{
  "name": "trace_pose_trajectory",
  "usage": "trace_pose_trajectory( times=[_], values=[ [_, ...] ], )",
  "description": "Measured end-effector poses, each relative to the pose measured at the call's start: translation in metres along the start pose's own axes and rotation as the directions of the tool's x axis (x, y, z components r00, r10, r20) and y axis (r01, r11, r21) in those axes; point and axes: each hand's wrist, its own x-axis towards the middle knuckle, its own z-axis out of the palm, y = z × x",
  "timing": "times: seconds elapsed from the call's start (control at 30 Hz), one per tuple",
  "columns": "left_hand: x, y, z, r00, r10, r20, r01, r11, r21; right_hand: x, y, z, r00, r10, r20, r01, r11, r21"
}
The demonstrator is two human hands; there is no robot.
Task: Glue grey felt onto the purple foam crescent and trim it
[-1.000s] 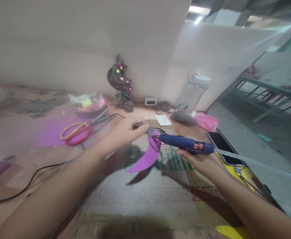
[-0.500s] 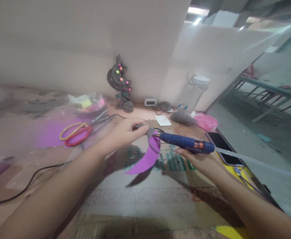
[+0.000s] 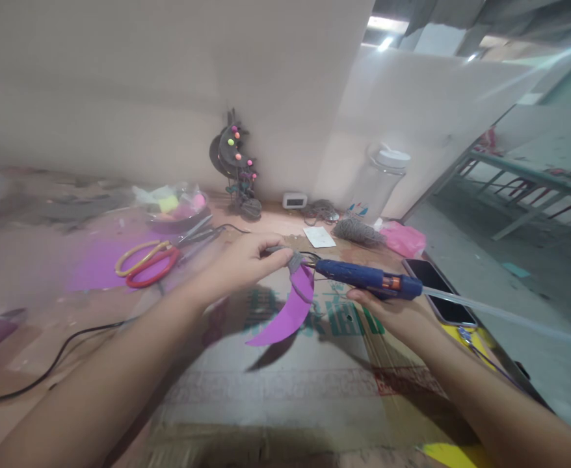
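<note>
My left hand (image 3: pixel 261 257) pinches the upper end of a purple crescent (image 3: pixel 288 318), which has grey yarn (image 3: pixel 295 261) wrapped around that end. The crescent's pointed tip hangs down to the left over the cardboard, casting a shadow. A blue glue gun (image 3: pixel 363 275) with a clear glue stick (image 3: pixel 490 313) out of its back is gripped in my right hand (image 3: pixel 387 309). Its nozzle meets the crescent's edge beside the yarn; whether it touches cannot be told. The right hand's fingers are partly hidden behind the gun.
Scissors (image 3: pixel 153 265) with red and yellow handles lie at left, near a bowl (image 3: pixel 171 218) of colourful bits. Along the wall stand a decorated grey moon (image 3: pixel 234 153), a small white clock (image 3: pixel 295 200) and a clear bottle (image 3: pixel 378 185). Grey yarn and a phone (image 3: pixel 439 292) lie at right.
The crescent's lower tip sits slightly lower, and the loose yarn across it has shifted a little. Both hands keep nearly the same place, the glue gun's nozzle still at the yarn-wrapped end.
</note>
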Motion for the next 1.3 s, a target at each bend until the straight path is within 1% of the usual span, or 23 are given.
trace_pose_trajectory(
  times=[0.1,0.2,0.33,0.43,0.57,0.63,0.7,0.77,0.83,0.9,1.03,1.13,1.23,1.3],
  values=[
    [0.000,-0.001,0.000,1.000,0.008,0.006,-0.008,1.000,-0.007,-0.001,0.002,0.001,0.997,0.061,-0.040,-0.061,0.998,0.000],
    [0.000,-0.001,0.000,1.000,0.017,0.015,-0.017,1.000,0.000,-0.001,0.004,0.001,0.995,0.081,-0.055,-0.082,0.997,-0.011],
    [-0.001,-0.002,-0.001,0.999,0.050,0.020,-0.050,0.999,-0.007,-0.001,0.006,0.000,0.996,0.080,-0.044,-0.082,0.996,-0.043],
    [-0.001,-0.003,-0.002,0.996,0.086,0.023,-0.086,0.996,-0.015,0.000,0.008,-0.001,0.997,0.061,-0.038,-0.062,0.998,-0.031],
    [0.000,-0.006,-0.004,0.995,0.091,0.030,-0.090,0.995,-0.050,0.008,0.020,-0.005,0.992,0.079,-0.094,-0.083,0.996,-0.039],
    [0.000,-0.007,-0.004,0.996,0.084,0.036,-0.082,0.995,-0.064,0.015,0.031,-0.009,0.991,0.093,-0.095,-0.102,0.990,-0.099],
    [0.000,-0.007,-0.006,0.996,0.084,0.039,-0.081,0.994,-0.076,0.023,0.043,-0.013,0.991,0.117,-0.065,-0.126,0.980,-0.152],
    [0.000,-0.005,-0.007,0.995,0.084,0.044,-0.080,0.993,-0.083,0.031,0.054,-0.015,0.984,0.170,-0.060,-0.178,0.968,-0.178],
    [-0.001,-0.002,-0.008,0.995,0.082,0.062,-0.077,0.994,-0.077,0.042,0.063,-0.015,0.967,0.232,-0.109,-0.250,0.948,-0.199],
    [-0.001,0.000,-0.007,0.992,0.074,0.105,-0.069,0.996,-0.054,0.056,0.071,-0.013,0.953,0.265,-0.146,-0.291,0.934,-0.206],
    [-0.003,0.003,-0.003,0.980,0.060,0.188,-0.059,0.998,-0.012,0.092,0.087,0.000,0.938,0.320,-0.135,-0.343,0.914,-0.215],
    [-0.003,0.004,-0.003,0.978,0.067,0.197,-0.071,0.997,0.009,0.114,0.100,0.016,0.936,0.341,-0.093,-0.353,0.911,-0.214],
    [-0.003,0.004,-0.006,0.980,0.088,0.177,-0.092,0.996,0.014,0.123,0.113,0.029,0.934,0.354,-0.048,-0.355,0.906,-0.228],
    [-0.002,0.003,-0.008,0.984,0.088,0.156,-0.093,0.995,0.022,0.124,0.119,0.032,0.937,0.347,-0.047,-0.347,0.904,-0.248]
  ],
)
